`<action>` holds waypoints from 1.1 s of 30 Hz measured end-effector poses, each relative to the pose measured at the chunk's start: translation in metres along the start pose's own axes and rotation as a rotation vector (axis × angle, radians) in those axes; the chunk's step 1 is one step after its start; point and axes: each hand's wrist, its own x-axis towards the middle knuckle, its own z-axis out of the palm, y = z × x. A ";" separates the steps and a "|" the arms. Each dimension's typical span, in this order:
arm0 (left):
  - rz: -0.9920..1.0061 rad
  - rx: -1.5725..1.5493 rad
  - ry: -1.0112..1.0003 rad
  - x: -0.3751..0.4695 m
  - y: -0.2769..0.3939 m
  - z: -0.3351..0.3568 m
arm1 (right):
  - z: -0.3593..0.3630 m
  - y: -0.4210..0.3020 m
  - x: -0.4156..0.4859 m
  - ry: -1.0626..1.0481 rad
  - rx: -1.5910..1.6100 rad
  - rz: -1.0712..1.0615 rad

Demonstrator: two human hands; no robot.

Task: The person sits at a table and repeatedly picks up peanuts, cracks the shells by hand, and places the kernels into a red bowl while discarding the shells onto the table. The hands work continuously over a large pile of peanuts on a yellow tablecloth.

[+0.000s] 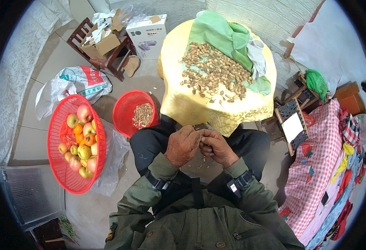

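Note:
My left hand and my right hand meet above my lap, fingertips touching. Whatever lies between the fingertips is too small and covered to make out. The right hand's lower fingers are curled, and pale bits lie on the floor below. Beyond my knees, unshelled peanuts are spread on a green sack over a round table with a yellow cloth. To the left of my knees, a red plastic basin holds a heap of shelled peanut kernels.
At the left, a red plastic basket of apples and persimmons stands by a printed sack. Behind are a wooden chair with a carton and a white box. A small chair and a checked cloth are at the right.

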 end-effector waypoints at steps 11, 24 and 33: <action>0.063 0.066 0.102 -0.002 -0.001 0.007 | 0.001 0.006 0.005 0.016 0.048 -0.057; 0.062 0.050 0.108 0.000 0.003 0.001 | 0.009 0.004 0.004 0.048 0.050 -0.098; -0.055 0.029 0.051 0.001 -0.004 -0.004 | 0.000 -0.020 0.002 0.339 -0.136 -0.077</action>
